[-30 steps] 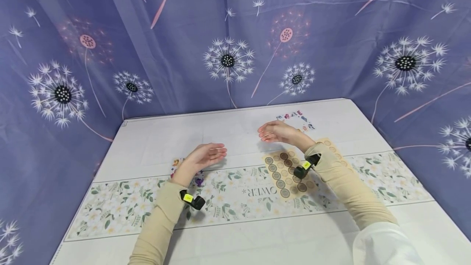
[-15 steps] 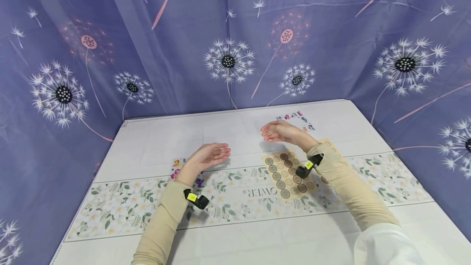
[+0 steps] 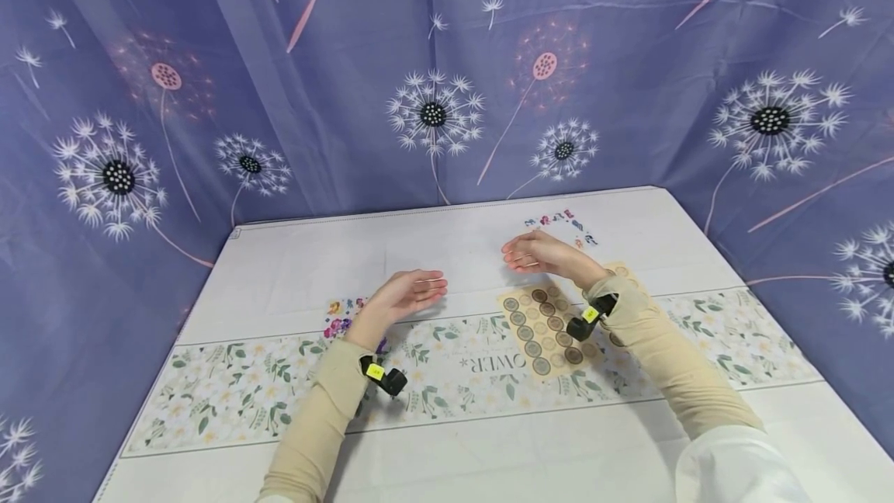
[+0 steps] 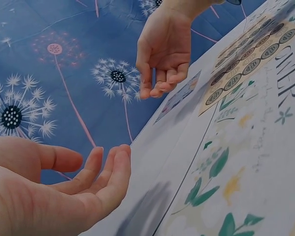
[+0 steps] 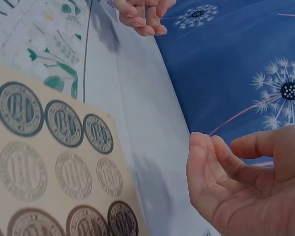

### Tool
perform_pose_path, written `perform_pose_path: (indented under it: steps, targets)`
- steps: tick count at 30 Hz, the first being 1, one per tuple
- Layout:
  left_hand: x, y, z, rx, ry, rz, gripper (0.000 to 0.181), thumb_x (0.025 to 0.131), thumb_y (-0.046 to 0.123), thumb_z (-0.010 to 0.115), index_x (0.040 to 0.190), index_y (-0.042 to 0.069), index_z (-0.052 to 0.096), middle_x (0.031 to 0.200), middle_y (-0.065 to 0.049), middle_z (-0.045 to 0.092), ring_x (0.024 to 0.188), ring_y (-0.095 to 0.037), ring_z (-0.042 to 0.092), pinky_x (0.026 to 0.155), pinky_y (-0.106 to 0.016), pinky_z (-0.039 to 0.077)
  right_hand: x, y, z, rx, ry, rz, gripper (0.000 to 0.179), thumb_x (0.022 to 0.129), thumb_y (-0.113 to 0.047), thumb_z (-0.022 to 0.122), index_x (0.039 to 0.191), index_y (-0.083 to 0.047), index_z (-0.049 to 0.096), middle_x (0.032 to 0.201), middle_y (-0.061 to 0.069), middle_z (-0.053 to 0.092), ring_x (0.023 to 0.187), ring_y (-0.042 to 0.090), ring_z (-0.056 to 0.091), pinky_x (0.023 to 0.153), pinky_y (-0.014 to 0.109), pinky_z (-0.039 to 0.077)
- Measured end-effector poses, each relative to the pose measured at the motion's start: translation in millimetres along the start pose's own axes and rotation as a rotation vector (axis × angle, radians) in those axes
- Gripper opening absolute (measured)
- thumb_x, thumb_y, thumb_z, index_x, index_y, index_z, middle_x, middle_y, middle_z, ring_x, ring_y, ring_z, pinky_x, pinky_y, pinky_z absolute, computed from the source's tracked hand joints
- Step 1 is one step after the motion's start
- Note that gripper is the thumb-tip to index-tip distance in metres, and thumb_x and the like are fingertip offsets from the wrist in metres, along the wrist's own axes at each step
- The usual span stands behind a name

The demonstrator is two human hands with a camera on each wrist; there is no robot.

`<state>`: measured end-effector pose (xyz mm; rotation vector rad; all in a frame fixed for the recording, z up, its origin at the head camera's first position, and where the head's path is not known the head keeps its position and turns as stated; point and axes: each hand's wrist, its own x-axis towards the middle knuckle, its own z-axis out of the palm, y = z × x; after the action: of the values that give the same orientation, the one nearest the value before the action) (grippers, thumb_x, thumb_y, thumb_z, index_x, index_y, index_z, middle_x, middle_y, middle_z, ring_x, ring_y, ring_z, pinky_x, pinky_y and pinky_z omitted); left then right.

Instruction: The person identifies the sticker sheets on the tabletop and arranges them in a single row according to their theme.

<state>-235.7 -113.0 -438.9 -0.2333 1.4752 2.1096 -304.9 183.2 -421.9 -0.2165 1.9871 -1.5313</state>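
Observation:
My left hand (image 3: 408, 295) hovers over the white table, palm turned inward, fingers loosely bent and holding nothing. Opposite it, my right hand (image 3: 541, 252) hangs in the air with relaxed fingers, also holding nothing. A tan sheet of round stickers (image 3: 541, 332) lies below the right forearm, with brown, dark and pale circles in rows. The right sleeve partly covers a second tan sheet (image 3: 621, 272). Beside the left wrist is a sheet of small colourful stickers (image 3: 337, 324), partly hidden by the arm. Another colourful sticker sheet (image 3: 559, 217) lies beyond the right hand.
The table (image 3: 447, 464) has a printed band of flowers and leaves (image 3: 230, 386) running across it, with lettering near the middle. A purple-blue curtain (image 3: 335, 138) with dandelion prints stands behind the table and along both sides.
Both hands have drifted slightly to the right, the left one a little more. More of the colourful sheet beside the left wrist shows. The sheets lie as before.

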Motion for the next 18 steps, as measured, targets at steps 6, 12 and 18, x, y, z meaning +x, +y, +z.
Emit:
perform_pose_path:
  steps: [6, 12, 18]
  targets:
    - [4.2, -1.3, 6.1, 0.025, 0.034, -0.013, 0.043, 0.101, 0.012, 0.042, 0.140, -0.008, 0.042, 0.144, -0.028, 0.043, 0.117, -0.029, 0.059, 0.115, -0.037, 0.041, -3.6, 0.6, -4.0, 0.001, 0.013, 0.012, 0.041, 0.102, -0.012, 0.040, 0.134, 0.013, 0.040, 0.105, 0.008, 0.064, 0.093, 0.017, 0.066, 0.099, 0.035, 0.055]
    - [9.3, -2.1, 12.6, 0.015, 0.043, -0.020, 0.043, 0.100, 0.011, 0.044, 0.138, -0.009, 0.044, 0.137, -0.027, 0.050, 0.125, -0.034, 0.054, 0.113, -0.036, 0.043, -5.0, -0.6, -7.0, 0.025, 0.038, 0.016, 0.041, 0.101, -0.012, 0.041, 0.135, 0.011, 0.041, 0.111, 0.011, 0.064, 0.094, 0.015, 0.067, 0.101, 0.036, 0.054]
    - [12.1, -2.4, 18.0, 0.020, 0.046, -0.025, 0.042, 0.099, 0.010, 0.045, 0.137, -0.009, 0.045, 0.126, -0.023, 0.058, 0.105, -0.025, 0.064, 0.112, -0.037, 0.044, -7.1, 1.6, -13.4, 0.051, 0.053, 0.019, 0.039, 0.101, -0.010, 0.041, 0.133, 0.010, 0.042, 0.104, 0.005, 0.065, 0.091, 0.013, 0.068, 0.089, 0.026, 0.058]
